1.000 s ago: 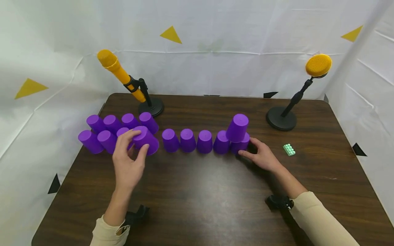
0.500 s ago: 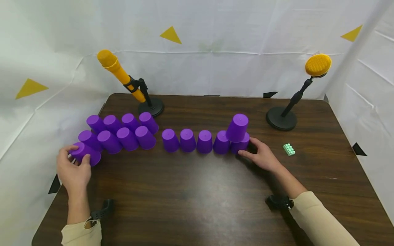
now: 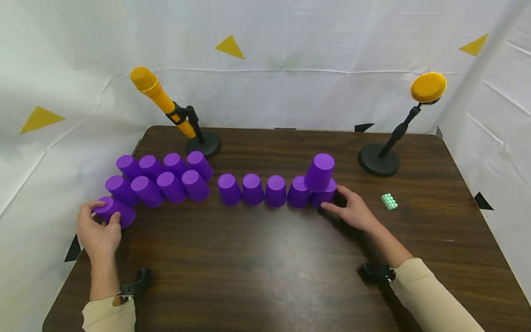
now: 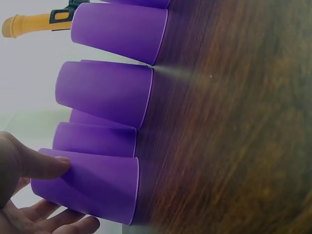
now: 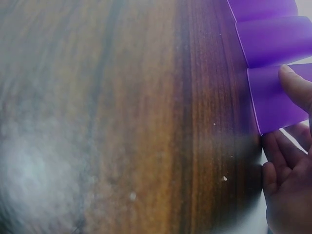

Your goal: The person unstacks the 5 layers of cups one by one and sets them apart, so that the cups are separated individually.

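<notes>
Two hands were at work on a dark wooden table [image 3: 265, 267], one at each end of a long run of upturned purple cups. Taking the yellow microphone [image 3: 159, 99] on its black stand at the table's back left as the landmark, the left hand [image 3: 97, 230] sat well in front of it and to its left, near the table's left edge, with thumb and fingers curled round the end cup [image 3: 114, 211], which stood mouth-down on the wood; the left wrist view showed the thumb pressed on that cup's wall and the other fingers wrapped beneath it [image 4: 87, 183]. Just behind this cup, between it and the microphone, stood a cluster of eight cups [image 3: 159, 177] in two rows of four, packed close. To the right of the microphone and in front of it ran a row of four single cups [image 3: 263, 189], and at its right end a raised cup [image 3: 320, 171] sat on top of a low cup [image 3: 325, 196]. The right hand [image 3: 354, 212] lay just beside that low cup, thumb touching its wall and fingers loosely bent behind it, as the right wrist view also showed [image 5: 273, 97]. Far to the microphone's right stood a round yellow microphone [image 3: 428, 87] on its own stand, with a small green brick [image 3: 389, 201] on the table in front of it.
</notes>
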A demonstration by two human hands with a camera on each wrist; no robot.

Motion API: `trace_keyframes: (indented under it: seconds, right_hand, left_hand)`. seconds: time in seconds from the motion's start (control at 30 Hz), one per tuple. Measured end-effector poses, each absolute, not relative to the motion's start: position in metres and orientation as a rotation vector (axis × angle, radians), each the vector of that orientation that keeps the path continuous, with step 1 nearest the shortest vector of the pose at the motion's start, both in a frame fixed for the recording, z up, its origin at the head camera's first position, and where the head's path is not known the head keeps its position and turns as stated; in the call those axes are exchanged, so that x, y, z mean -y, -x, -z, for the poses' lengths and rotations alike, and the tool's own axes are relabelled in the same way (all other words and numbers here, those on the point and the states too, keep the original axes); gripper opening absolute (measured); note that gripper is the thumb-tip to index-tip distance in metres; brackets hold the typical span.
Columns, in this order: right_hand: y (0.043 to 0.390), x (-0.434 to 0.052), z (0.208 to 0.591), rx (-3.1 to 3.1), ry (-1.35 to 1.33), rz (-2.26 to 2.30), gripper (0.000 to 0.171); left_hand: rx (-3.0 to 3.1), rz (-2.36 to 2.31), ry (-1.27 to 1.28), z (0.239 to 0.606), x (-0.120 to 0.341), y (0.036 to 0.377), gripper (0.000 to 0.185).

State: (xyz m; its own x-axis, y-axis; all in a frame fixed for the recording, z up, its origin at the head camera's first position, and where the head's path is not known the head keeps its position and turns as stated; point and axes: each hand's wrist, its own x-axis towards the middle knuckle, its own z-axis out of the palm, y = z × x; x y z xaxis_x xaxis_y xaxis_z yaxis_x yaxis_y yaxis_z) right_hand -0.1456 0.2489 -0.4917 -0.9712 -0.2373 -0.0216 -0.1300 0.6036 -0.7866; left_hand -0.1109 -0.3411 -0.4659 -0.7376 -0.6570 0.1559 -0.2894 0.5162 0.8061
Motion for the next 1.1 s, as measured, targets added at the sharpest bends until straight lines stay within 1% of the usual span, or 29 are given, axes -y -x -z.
trace_keyframes:
  seconds: [0.23, 0.33, 0.4, 0.5, 0.63, 0.7, 0.77, 0.83, 0.93, 1.03, 1.1]
  right_hand:
    - [0.146, -0.249, 0.492, -2.710, 0.314, 1.303, 0.066]
    - [0.147, -0.249, 0.493, -2.712, 0.311, 1.297, 0.066]
    - [0.147, -0.249, 0.493, -2.714, 0.302, 1.289, 0.067]
    - [0.147, -0.250, 0.494, -2.718, 0.296, 1.283, 0.067]
    - [0.147, -0.250, 0.493, -2.715, 0.295, 1.289, 0.066]
    - [0.146, -0.250, 0.493, -2.717, 0.289, 1.282, 0.067]
    - [0.146, -0.250, 0.492, -2.719, 0.283, 1.278, 0.067]
    - [0.145, -0.250, 0.492, -2.722, 0.282, 1.276, 0.067]
    - [0.146, -0.250, 0.492, -2.731, 0.286, 1.284, 0.065]
    - [0.145, -0.250, 0.492, -2.736, 0.300, 1.292, 0.063]
    - [0.145, -0.249, 0.492, -2.734, 0.297, 1.292, 0.063]
  left_hand:
    - [2.277, 1.154, -0.789, 0.462, 0.340, 0.107, 0.048]
    - [2.205, 1.107, -0.755, 0.456, 0.335, 0.103, 0.046]
    - [2.129, 1.058, -0.688, 0.449, 0.327, 0.102, 0.043]
    - [1.997, 0.991, -0.523, 0.436, 0.305, 0.104, 0.034]
    - [1.849, 0.992, -0.166, 0.410, 0.250, 0.107, 0.024]
    - [1.857, 1.002, 0.060, 0.403, 0.217, 0.110, 0.023]
    - [1.913, 1.039, 0.281, 0.403, 0.183, 0.114, 0.024]
    - [2.013, 1.061, 0.486, 0.409, 0.151, 0.117, 0.029]
    - [2.168, 1.096, 0.705, 0.415, 0.104, 0.123, 0.044]
    - [2.290, 1.104, 0.850, 0.417, 0.061, 0.130, 0.059]
    - [2.332, 1.111, 0.901, 0.417, 0.037, 0.136, 0.065]
